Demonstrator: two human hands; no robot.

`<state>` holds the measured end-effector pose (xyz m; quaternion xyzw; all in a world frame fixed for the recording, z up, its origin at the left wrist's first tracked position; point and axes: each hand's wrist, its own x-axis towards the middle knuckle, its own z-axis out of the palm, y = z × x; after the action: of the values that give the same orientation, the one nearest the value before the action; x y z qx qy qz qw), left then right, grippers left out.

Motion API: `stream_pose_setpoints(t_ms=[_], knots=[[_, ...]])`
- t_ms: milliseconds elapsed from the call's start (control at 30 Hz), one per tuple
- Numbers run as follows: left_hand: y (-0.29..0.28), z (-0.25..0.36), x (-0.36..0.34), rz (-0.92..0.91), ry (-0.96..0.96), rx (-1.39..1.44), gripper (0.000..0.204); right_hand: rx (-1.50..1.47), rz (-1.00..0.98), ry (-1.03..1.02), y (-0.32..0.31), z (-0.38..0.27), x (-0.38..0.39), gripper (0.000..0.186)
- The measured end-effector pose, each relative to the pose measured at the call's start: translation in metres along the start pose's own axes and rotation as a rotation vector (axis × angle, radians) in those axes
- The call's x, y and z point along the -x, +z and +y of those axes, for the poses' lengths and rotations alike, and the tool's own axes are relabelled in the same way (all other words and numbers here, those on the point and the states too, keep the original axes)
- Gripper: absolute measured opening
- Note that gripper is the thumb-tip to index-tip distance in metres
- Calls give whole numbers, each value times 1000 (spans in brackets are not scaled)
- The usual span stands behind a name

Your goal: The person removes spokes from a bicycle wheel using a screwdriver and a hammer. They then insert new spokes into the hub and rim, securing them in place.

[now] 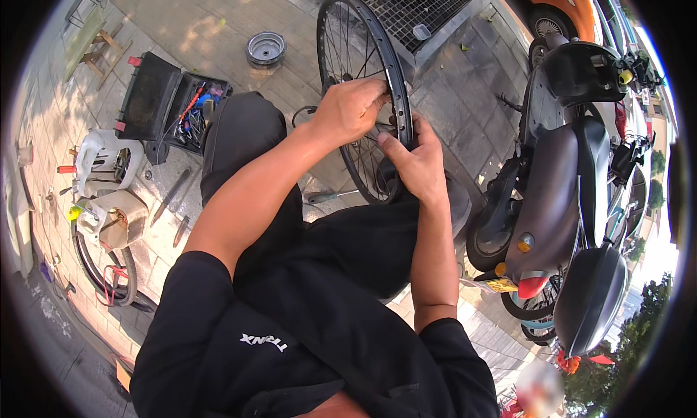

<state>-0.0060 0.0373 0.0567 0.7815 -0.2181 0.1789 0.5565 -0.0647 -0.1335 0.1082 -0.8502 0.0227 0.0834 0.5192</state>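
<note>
A bare black bicycle wheel [398, 80] with thin spokes and no tyre stands on edge between my knees. My right hand [419, 159] grips the near part of its rim, the thumb on one face and the fingers round the other side. Against the rim, a little farther up, my left hand [354, 110] is closed with its fingertips pinched together on the spoke side. What those fingertips hold is hidden. Small holes run along the rim. Below the wheel, a slim tool [332, 196] lies on the paving, partly covered by my leg.
An open black toolbox [156, 102] full of tools lies left. Nearer are cut-open white containers [109, 160], a tyre [131, 276] and loose metal tools. A round metal drum [266, 48] sits ahead, beside a floor grate [406, 11]. A parked scooter [544, 193] stands right.
</note>
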Motion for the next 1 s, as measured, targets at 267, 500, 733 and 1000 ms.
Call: stream_pose_setpoints(t_ms=[267,500,733,1000], knots=[[-5,-9,3,-62,-56,10,14,-118,-178,-71,-24,17,-7,68],[-32,-17,-7,-46,-494,569,21,170,-122,132,-116,54,-85,51],[-61,-14,-6,-80,-503,493,20,734,-421,176,-89,195,-138,47],[-67,-10,-13,-50,-462,403,10,791,-510,265,7,341,-146,34]])
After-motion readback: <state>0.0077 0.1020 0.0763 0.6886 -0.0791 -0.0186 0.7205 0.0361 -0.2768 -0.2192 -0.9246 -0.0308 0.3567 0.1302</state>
